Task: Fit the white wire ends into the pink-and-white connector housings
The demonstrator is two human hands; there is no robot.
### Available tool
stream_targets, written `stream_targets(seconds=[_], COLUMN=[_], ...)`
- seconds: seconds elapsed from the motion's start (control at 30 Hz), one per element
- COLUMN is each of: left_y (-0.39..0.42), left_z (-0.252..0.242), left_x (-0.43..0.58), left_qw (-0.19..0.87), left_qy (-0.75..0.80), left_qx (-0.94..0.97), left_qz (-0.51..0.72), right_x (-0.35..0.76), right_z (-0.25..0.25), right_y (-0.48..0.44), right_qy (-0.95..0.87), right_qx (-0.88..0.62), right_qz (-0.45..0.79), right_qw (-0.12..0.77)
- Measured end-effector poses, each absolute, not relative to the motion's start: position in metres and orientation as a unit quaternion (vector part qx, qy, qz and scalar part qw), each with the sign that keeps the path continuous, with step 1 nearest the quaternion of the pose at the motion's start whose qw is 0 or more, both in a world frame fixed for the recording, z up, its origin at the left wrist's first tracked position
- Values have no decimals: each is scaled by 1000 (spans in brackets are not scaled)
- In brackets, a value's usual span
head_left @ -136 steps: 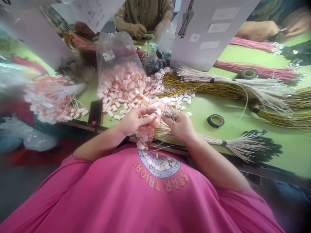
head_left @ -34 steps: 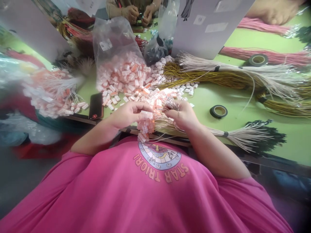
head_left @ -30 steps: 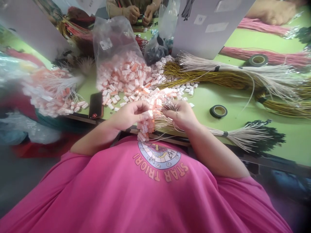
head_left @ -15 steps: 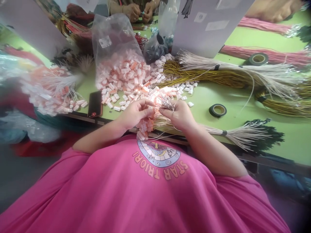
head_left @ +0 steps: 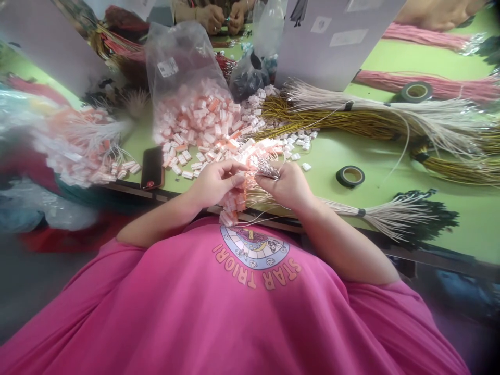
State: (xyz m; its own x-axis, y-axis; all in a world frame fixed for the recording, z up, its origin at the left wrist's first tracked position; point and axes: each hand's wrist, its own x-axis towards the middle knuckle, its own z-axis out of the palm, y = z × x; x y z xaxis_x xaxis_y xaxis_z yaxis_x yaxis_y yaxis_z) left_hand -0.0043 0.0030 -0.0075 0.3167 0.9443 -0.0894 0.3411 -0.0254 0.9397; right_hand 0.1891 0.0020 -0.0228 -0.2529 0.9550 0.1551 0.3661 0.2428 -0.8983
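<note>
My right hand [head_left: 292, 183] is closed around a bundle of thin white wires, whose bare metal terminals [head_left: 267, 168] stick out past the thumb toward my left hand. My left hand [head_left: 216, 183] is just left of it, thumb and forefinger pinched together. White and orange plastic connectors [head_left: 233, 204] hang in a cluster under the left fingers, over the table edge; the exact grip on them is partly hidden. Beyond both hands lies a loose heap of similar connectors [head_left: 213, 151], glaring bright near the fingertips.
A clear bag [head_left: 183, 57] spills connectors. Left of the heap lies a phone [head_left: 152, 166]. Black tape [head_left: 350, 177], white wires [head_left: 390, 117] and yellow wires [head_left: 332, 122] lie right. A purple-grey partition [head_left: 312, 62] stands behind. A co-worker's hands [head_left: 222, 20] are at the far side.
The terminals in my right hand have tilted slightly. Both hands stay in nearly the same place, and the view has shifted very little.
</note>
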Motion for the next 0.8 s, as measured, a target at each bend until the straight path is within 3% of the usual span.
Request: stream_targets(seconds=[0.8], left_y=[-1], left_z=[-4], left_x=[-4], left_qw=[476], left_qy=[502], left_qx=[657], left_qz=[299], right_x=[188], right_z=[-22], right_y=[1], right_qy=[-690], right_qx=[-496], right_qz=[398], right_qw=[345])
